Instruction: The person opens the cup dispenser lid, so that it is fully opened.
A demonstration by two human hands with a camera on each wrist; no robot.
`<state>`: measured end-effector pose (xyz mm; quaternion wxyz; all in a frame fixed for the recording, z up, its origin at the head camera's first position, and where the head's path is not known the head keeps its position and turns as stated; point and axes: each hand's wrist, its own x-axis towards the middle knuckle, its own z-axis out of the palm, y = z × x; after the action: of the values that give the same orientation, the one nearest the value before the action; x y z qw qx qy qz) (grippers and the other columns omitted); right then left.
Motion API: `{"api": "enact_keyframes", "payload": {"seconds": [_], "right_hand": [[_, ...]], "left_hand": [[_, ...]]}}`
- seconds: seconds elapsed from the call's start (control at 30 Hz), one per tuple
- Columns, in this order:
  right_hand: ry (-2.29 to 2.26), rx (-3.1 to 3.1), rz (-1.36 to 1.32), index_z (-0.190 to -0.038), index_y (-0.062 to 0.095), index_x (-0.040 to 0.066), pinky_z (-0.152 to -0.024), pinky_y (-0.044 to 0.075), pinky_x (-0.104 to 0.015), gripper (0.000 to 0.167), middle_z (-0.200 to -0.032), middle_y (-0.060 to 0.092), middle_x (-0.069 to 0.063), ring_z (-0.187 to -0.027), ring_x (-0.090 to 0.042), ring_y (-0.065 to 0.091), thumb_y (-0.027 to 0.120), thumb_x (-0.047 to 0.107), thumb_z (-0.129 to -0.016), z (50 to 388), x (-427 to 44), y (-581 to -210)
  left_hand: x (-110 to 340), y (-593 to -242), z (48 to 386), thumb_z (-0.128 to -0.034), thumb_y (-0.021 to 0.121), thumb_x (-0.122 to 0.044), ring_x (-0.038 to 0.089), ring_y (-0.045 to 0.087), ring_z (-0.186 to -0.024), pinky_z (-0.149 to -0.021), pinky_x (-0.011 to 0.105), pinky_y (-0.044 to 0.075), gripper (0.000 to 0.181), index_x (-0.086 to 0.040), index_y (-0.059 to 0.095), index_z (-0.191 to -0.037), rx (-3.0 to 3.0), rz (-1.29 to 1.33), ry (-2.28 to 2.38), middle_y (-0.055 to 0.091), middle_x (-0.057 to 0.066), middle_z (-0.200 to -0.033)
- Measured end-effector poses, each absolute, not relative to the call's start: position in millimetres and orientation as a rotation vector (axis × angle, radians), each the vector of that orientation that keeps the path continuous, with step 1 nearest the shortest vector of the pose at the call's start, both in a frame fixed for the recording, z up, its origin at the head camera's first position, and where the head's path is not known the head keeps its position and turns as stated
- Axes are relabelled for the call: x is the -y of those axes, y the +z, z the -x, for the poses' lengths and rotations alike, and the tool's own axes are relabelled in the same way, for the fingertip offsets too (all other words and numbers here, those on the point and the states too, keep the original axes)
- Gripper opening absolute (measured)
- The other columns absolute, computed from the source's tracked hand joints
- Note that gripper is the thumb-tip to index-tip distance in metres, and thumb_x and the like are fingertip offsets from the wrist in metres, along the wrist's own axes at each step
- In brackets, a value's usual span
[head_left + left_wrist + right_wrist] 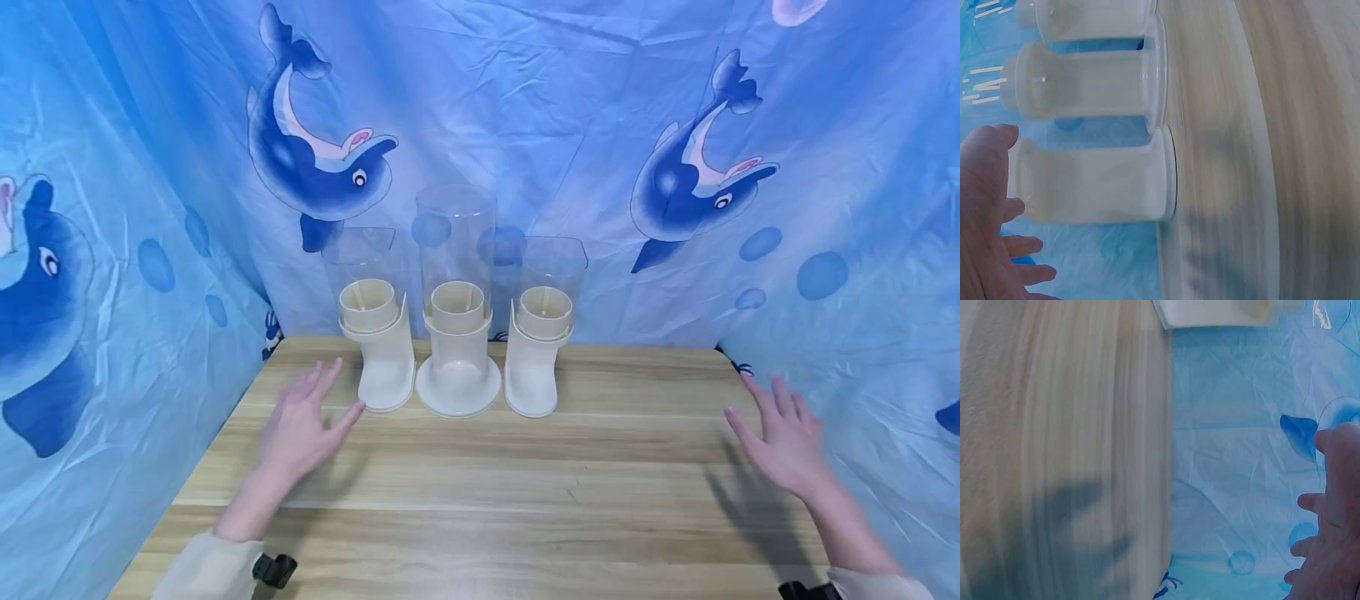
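Three white stands with clear tubes are side by side at the table's back: the left one [386,367], the middle one [459,387] with a round base and taller tube, and the right one [531,375]. Each has a cream ring at its top. My left hand [300,433] hovers with spread fingers just left of the left stand, holding nothing; in the left wrist view that hand [988,212] appears beside the nearest stand [1097,184]. Far to the right, my right hand [787,437] is raised near the table's right edge, fingers apart and empty, also the hand [1338,519] in the right wrist view.
A wooden table [570,492] lies below the hands. Blue curtains [525,100] with dolphin prints hang behind it and along both sides. Dark wrist cameras sit at the left cuff [274,570] and the right cuff [810,591].
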<state>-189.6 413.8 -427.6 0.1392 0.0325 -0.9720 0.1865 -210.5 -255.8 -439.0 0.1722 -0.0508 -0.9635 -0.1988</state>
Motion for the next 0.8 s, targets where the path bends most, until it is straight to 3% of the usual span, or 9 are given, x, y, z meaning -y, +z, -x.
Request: {"api": "enact_keyframes", "payload": {"seconds": [0.2, 0.5, 0.8], "right_hand": [[0.601, 2.791, -0.18, -0.17, 0.018, 0.006, -0.112, 0.009, -0.088, 0.071, -0.166, 0.005, -0.048, -0.146, -0.078, 0.007, 0.044, 0.04, -0.113, 203.5, -398.5, -418.8], [0.679, 2.787, -0.294, -0.169, 0.019, 0.004, -0.113, 0.008, -0.089, 0.072, -0.168, 0.003, -0.047, -0.15, -0.074, 0.004, 0.045, 0.04, -0.113, 225.1, -366.6, -396.6], [0.667, 2.794, -0.356, -0.171, 0.018, 0.008, -0.113, 0.011, -0.09, 0.073, -0.173, -0.003, -0.037, -0.155, -0.068, 0.001, 0.045, 0.043, -0.113, 245.6, -334.0, -367.9]], "left_hand": [[228.6, -442.0, 221.0, -0.1009, 0.062, -0.061, 0.054, 0.035, -0.154, -0.122, 0.075, 0.03, 0.083, -0.018, 0.035, -0.167, 2.733, 0.183, -0.664, 0.034, 0.025, -0.17], [177.9, -453.6, 244.5, -0.0995, 0.072, -0.036, 0.045, 0.062, -0.136, -0.108, 0.062, 0.054, 0.068, -0.01, 0.05, -0.158, 2.476, 0.222, -1.254, 0.054, 0.018, -0.159], [126.6, -461.3, 252.6, -0.0966, 0.077, -0.03, 0.045, 0.068, -0.128, -0.102, 0.061, 0.058, 0.069, -0.007, 0.052, -0.157, 2.351, 0.312, -1.468, 0.06, 0.023, -0.151]]}}
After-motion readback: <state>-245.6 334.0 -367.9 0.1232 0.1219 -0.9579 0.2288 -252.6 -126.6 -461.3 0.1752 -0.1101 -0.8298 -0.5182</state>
